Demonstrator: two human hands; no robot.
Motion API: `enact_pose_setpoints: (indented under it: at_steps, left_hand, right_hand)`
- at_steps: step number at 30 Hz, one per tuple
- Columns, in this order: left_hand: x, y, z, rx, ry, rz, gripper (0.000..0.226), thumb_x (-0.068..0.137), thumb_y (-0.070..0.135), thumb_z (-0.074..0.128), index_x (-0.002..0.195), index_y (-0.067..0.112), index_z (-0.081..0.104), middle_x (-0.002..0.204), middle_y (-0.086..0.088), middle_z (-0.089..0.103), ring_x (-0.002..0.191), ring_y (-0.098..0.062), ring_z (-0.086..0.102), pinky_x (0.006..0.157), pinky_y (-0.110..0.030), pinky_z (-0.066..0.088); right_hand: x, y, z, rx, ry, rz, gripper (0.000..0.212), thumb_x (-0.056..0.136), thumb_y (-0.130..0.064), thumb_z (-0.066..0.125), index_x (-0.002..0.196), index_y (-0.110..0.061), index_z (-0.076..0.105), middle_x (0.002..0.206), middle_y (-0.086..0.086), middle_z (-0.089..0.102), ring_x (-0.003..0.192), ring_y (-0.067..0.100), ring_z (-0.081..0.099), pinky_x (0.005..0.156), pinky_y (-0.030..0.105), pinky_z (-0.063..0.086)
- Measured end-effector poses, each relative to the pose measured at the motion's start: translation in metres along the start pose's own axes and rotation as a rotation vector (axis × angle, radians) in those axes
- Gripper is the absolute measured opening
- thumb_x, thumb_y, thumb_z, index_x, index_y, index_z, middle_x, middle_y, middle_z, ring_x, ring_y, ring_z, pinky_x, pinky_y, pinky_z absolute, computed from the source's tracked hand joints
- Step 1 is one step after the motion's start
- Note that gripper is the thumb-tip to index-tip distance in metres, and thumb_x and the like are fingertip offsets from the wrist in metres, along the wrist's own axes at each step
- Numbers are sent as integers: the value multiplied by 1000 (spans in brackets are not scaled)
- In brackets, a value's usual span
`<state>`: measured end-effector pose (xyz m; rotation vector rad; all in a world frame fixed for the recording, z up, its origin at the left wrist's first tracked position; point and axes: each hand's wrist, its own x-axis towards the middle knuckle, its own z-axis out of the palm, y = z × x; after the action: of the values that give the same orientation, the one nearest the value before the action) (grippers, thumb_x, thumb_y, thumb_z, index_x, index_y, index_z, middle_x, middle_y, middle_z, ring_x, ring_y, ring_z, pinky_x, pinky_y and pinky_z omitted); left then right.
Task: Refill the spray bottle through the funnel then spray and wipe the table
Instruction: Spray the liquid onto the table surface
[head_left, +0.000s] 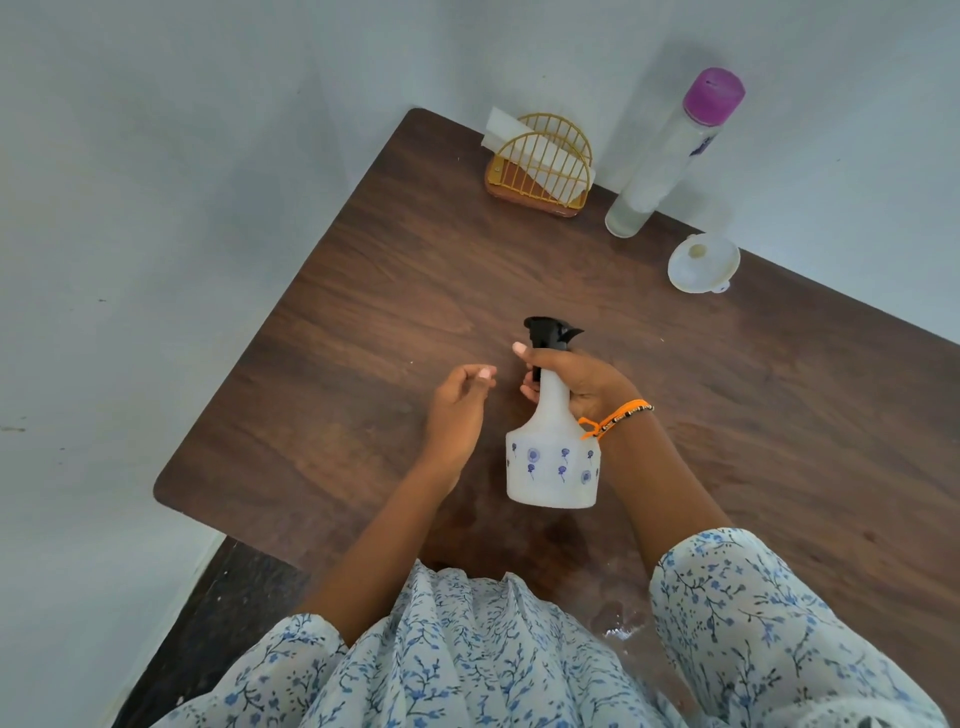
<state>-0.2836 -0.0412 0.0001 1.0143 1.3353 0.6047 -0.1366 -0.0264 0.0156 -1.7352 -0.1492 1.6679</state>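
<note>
Right hand wrapped round spray bottle neck at frame centre, steadying it; left hand alongside, fingers loosely curled, holding nothing; funnel waiting upper right.

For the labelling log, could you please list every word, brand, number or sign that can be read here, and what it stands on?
No text can be read.
Tall bottle with the purple cap: a small purple mark near the top, too blurred to read.
Spray bottle, held at the neck by the right hand: only blue flower prints, no lettering.
Funnel and napkin holder: no markings visible.
</note>
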Motion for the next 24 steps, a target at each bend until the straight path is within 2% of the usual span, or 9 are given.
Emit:
enact_pose_setpoints:
  at_steps: [4, 9, 11, 14, 15, 17, 19, 21, 24]
  left_hand:
    - [-1, 0, 1, 5, 5, -7, 19, 96, 22, 46, 109, 19, 60, 103, 4, 61, 100, -8, 55, 80, -21, 43]
    - [-1, 0, 0, -21, 11, 3, 15, 96, 19, 46, 104, 21, 59, 99, 6, 61, 94, -4, 55, 76, -16, 42]
    - [-1, 0, 0, -16, 15, 9, 15, 96, 19, 46, 103, 20, 59, 96, 8, 60, 92, -2, 54, 73, -15, 42]
    - [-1, 0, 0, -15, 23, 3, 15, 96, 18, 45, 102, 21, 58, 97, 8, 60, 95, -5, 55, 76, -16, 43]
    - [0, 0, -1, -15, 24, -2, 16, 96, 17, 44, 102, 21, 59, 99, 7, 60, 97, -7, 55, 78, -19, 44]
    - [1, -2, -1, -23, 23, -11, 16, 95, 17, 45, 100, 23, 60, 101, 5, 62, 102, -10, 57, 86, -26, 47]
    - [3, -2, -1, -27, 24, -18, 17, 95, 16, 46, 98, 25, 60, 100, 7, 62, 103, -11, 57, 89, -29, 48]
    - [3, -2, -1, -20, 26, -25, 18, 95, 15, 45, 98, 26, 60, 97, 11, 61, 101, -9, 57, 88, -26, 47]
    - [3, 0, 2, -10, 14, -34, 19, 96, 15, 44, 102, 24, 60, 100, 10, 60, 102, -8, 55, 88, -24, 45]
  right_hand:
    - [-1, 0, 2, -1, -107, 29, 10, 85, -9, 66, 90, -5, 59, 78, 9, 58, 76, 18, 60, 65, 32, 59]
    - [-1, -2, 9, -63, -28, 40, 11, 84, -5, 66, 83, -3, 55, 75, 9, 51, 70, 15, 54, 57, 27, 57]
    - [-1, -2, 11, -83, -40, 48, 13, 83, -2, 66, 91, -1, 56, 83, 11, 54, 76, 17, 57, 57, 29, 58]
    - [0, -2, 11, -112, -58, 15, 46, 79, 1, 69, 121, 1, 50, 104, 15, 58, 89, 23, 61, 56, 34, 60]
    - [0, -2, 12, -129, -57, -8, 51, 78, 2, 70, 124, 1, 48, 107, 15, 57, 90, 24, 62, 55, 33, 59]
    - [1, -4, 12, -178, -40, -51, 41, 79, 3, 69, 116, 1, 51, 101, 12, 57, 86, 23, 61, 53, 29, 58]
    - [0, -8, 11, -256, 17, -83, 17, 81, 6, 64, 92, -2, 54, 87, 9, 56, 78, 20, 58, 55, 27, 58]
    - [1, -12, 10, -331, 75, -110, 20, 83, 11, 57, 77, -7, 51, 76, 9, 55, 69, 18, 55, 55, 25, 53]
    - [-1, -15, 7, -394, 89, -74, 22, 83, 14, 51, 72, -6, 49, 72, 11, 53, 65, 18, 53, 53, 24, 52]
